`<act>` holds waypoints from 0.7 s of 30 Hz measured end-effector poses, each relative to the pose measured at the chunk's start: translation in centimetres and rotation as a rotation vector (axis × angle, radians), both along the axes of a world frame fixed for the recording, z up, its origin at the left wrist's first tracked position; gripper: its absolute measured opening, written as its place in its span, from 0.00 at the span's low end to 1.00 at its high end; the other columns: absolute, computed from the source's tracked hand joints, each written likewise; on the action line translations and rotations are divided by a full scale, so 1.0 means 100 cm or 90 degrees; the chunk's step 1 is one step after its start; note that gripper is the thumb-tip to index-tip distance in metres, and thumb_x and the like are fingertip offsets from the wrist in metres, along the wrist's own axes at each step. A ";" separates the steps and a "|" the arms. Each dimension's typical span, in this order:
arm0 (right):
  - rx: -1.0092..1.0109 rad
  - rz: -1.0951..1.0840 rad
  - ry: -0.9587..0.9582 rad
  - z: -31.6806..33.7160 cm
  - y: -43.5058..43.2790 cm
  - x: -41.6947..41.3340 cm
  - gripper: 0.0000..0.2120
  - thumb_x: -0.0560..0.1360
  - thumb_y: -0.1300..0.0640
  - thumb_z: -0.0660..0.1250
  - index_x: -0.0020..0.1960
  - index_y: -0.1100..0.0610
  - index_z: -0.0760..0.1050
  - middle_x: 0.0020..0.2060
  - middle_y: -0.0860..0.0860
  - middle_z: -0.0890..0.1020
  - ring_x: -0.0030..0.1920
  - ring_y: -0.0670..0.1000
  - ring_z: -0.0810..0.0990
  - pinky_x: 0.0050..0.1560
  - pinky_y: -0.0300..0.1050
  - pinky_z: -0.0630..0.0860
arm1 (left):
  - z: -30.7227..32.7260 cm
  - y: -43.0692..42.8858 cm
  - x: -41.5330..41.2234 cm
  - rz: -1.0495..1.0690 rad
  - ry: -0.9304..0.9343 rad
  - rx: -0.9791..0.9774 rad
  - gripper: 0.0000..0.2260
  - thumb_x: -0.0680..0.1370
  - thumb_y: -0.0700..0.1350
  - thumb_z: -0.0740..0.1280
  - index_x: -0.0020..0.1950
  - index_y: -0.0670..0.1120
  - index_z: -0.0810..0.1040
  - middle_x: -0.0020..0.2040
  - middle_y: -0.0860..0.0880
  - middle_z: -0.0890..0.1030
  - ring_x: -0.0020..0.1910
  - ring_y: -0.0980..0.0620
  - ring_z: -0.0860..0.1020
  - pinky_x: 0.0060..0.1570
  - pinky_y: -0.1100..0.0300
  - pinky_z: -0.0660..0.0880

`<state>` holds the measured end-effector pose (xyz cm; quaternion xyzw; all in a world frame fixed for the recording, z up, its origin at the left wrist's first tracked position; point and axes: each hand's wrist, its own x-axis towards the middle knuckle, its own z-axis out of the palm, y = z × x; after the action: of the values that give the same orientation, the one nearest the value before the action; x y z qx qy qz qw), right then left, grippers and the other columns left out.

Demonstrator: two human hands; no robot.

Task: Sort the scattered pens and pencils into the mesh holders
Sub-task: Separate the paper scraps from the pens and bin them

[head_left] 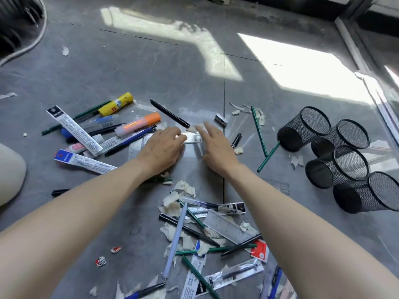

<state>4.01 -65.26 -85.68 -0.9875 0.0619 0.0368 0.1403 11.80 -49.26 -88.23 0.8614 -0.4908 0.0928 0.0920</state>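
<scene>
My left hand [162,147] lies palm down, fingers relaxed and close together, tips resting on a clear packet [192,138] on the floor [151,72]. My right hand [216,145] lies beside it, fingers straight and a little spread, touching the same packet. Both arms are stretched forward. A black pen [169,113] lies just beyond the hands and a green pencil [259,130] to the right. Four mesh holders [298,132] lie on their sides further right.
</scene>
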 end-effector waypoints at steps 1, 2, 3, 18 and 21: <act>-0.009 0.044 0.061 0.000 0.004 0.008 0.28 0.79 0.62 0.54 0.77 0.56 0.53 0.76 0.58 0.53 0.75 0.60 0.52 0.73 0.56 0.54 | -0.002 0.004 0.000 -0.005 0.016 0.004 0.16 0.75 0.47 0.53 0.47 0.42 0.78 0.44 0.42 0.77 0.39 0.41 0.75 0.32 0.54 0.68; -0.013 0.070 0.114 -0.002 0.007 0.016 0.28 0.79 0.62 0.53 0.77 0.54 0.50 0.77 0.57 0.48 0.76 0.60 0.47 0.74 0.57 0.51 | -0.006 0.009 0.000 -0.010 0.025 0.010 0.17 0.76 0.47 0.52 0.49 0.43 0.79 0.46 0.43 0.78 0.41 0.42 0.75 0.32 0.54 0.69; -0.016 0.082 0.148 -0.006 0.010 0.024 0.28 0.80 0.62 0.52 0.78 0.54 0.49 0.77 0.56 0.46 0.76 0.59 0.46 0.74 0.58 0.50 | -0.008 0.012 -0.001 -0.018 0.029 0.019 0.17 0.76 0.47 0.52 0.51 0.43 0.79 0.46 0.43 0.78 0.43 0.42 0.76 0.32 0.54 0.71; 0.092 -0.243 -0.192 0.000 -0.035 -0.020 0.17 0.69 0.71 0.62 0.56 0.64 0.76 0.58 0.59 0.75 0.57 0.60 0.73 0.54 0.52 0.70 | 0.002 -0.047 -0.010 -0.094 0.011 -0.007 0.13 0.75 0.50 0.58 0.49 0.43 0.77 0.41 0.43 0.75 0.38 0.43 0.74 0.36 0.55 0.69; 0.045 -0.354 -0.116 0.003 -0.074 -0.014 0.19 0.71 0.71 0.59 0.61 0.62 0.72 0.62 0.59 0.71 0.62 0.59 0.69 0.60 0.51 0.67 | 0.000 -0.075 -0.039 -0.097 0.069 0.026 0.11 0.75 0.49 0.62 0.51 0.44 0.76 0.41 0.45 0.75 0.39 0.44 0.74 0.36 0.55 0.67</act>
<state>2.60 -72.67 -85.40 -0.9264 0.3158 -0.0895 0.1843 7.90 -56.73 -88.23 0.8272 -0.5508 0.0283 0.1076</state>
